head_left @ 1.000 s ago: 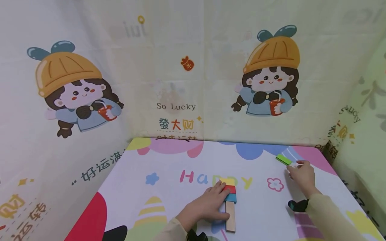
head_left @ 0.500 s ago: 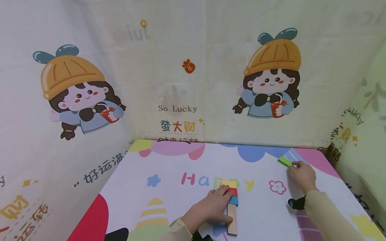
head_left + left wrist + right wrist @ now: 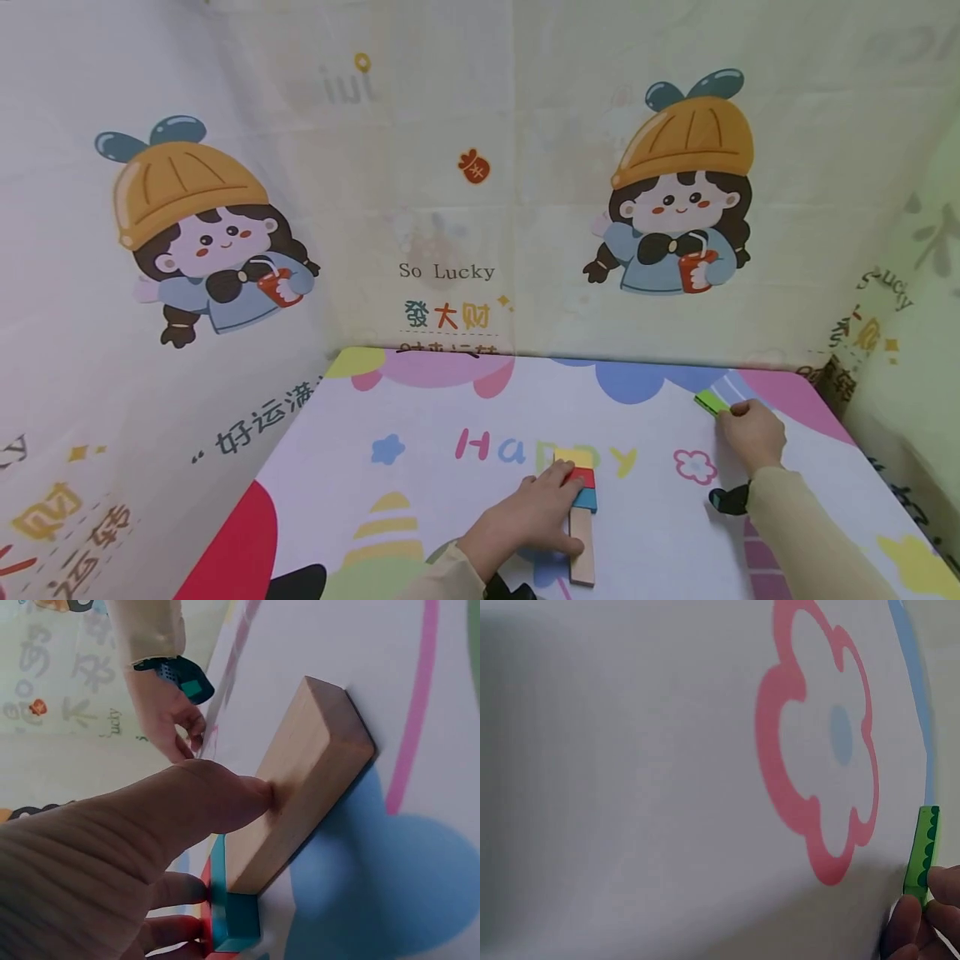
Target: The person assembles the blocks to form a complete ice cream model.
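Observation:
A row of blocks lies on the table, with a yellow block (image 3: 576, 457) farthest away, then a red block (image 3: 585, 476), a blue block (image 3: 587, 500) and a long plain wooden block (image 3: 582, 562) nearest. My left hand (image 3: 525, 515) rests along the row's left side. In the left wrist view its thumb presses the wooden block (image 3: 300, 780), while the other fingers touch the red and blue-green (image 3: 238, 919) blocks. Towards the back right, my right hand (image 3: 754, 437) pinches the near end of a bright green block (image 3: 922, 851) with dark scalloped markings.
A patterned cloth (image 3: 450, 408) with shapes and lettering covers the table. Behind and beside it hangs a printed fabric sheet (image 3: 540, 317). Both wrists wear dark camera straps (image 3: 729, 501).
My right hand has reached the green block, and its fingers have come together on its end. The left hand stays on the row. The whole head view has shifted slightly.

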`<state>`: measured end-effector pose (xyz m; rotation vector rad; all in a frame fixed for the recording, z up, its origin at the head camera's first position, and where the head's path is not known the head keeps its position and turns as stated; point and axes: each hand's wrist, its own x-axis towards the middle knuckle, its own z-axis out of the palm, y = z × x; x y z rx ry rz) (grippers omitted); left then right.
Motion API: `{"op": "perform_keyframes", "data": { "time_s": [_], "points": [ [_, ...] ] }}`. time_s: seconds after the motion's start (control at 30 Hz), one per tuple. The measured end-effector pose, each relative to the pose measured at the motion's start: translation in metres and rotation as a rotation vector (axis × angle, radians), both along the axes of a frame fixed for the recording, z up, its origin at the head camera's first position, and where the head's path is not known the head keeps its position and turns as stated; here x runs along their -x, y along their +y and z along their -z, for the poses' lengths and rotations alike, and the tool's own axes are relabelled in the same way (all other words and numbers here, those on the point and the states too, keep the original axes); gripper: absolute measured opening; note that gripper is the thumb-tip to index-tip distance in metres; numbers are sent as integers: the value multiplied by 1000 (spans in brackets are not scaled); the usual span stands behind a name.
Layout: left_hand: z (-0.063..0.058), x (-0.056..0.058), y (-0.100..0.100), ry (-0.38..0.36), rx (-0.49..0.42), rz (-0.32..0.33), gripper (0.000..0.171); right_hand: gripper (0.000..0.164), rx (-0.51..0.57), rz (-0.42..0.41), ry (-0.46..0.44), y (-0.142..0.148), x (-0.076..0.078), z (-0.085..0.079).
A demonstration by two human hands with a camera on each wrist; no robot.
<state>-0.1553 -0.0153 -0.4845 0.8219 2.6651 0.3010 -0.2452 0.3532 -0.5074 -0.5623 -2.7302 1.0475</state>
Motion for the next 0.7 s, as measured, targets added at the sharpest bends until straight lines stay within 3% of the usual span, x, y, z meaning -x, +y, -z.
{"op": "perform_keyframes", "data": {
  "time_s": [0.27, 0.7],
  "points": [
    [-2, -1, 1, -18, -6, -23, 84, 47, 13, -29, -79, -5, -1, -4],
    [-1, -4, 0, -23, -39, -31, 83, 39, -27, -141, -22, -32, -1, -4]
  ]
}}
